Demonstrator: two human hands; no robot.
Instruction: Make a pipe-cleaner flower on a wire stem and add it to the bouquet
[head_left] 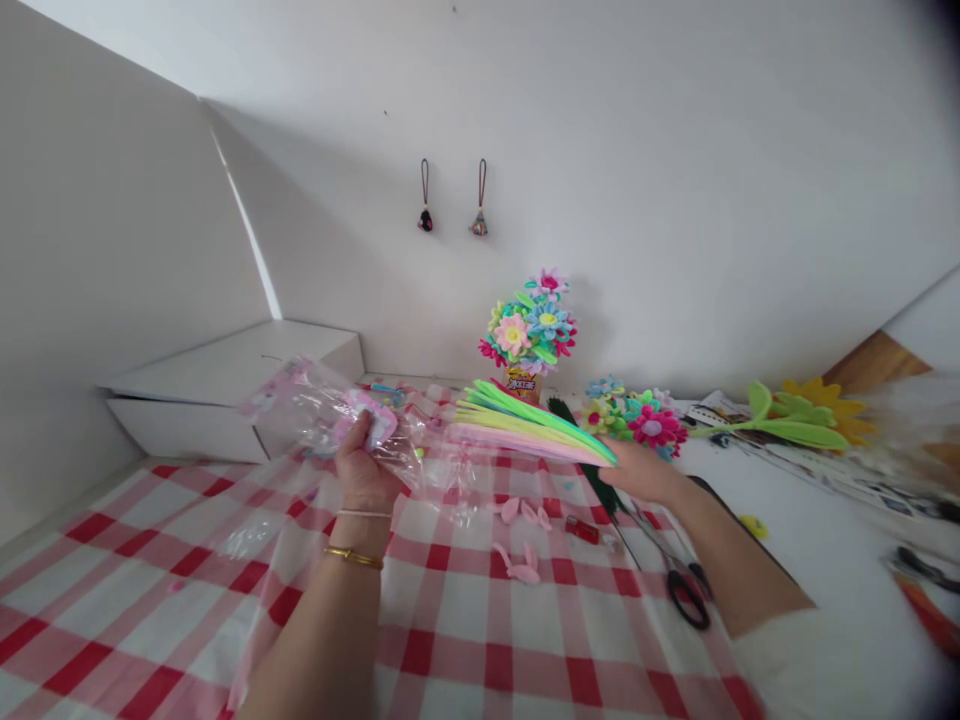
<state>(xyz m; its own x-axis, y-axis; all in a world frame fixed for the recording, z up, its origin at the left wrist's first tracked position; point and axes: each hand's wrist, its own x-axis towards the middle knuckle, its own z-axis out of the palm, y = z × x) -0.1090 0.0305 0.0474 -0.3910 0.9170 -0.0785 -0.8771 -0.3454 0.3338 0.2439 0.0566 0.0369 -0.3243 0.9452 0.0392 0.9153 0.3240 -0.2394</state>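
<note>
Across the red-and-white checked tablecloth (540, 650), the left hand (367, 465) grips a clear plastic bag (319, 415); the right hand (630, 470) is closed around one end of the chenille stems (529, 430). Light, even pressure should keep them aligned, unbent and clear of the scissors (675, 562).

A hand could pass low over the near middle of the checked cloth (540, 650). Farther in, curled pink pieces (525, 574), a small red object (582, 530) and scissors (670, 562) lie in the way. A bundle of fuzzy stems (525, 428) bars the center before the potted flowers (550, 322); at left, a clear bag (304, 418) obstructs.
</note>
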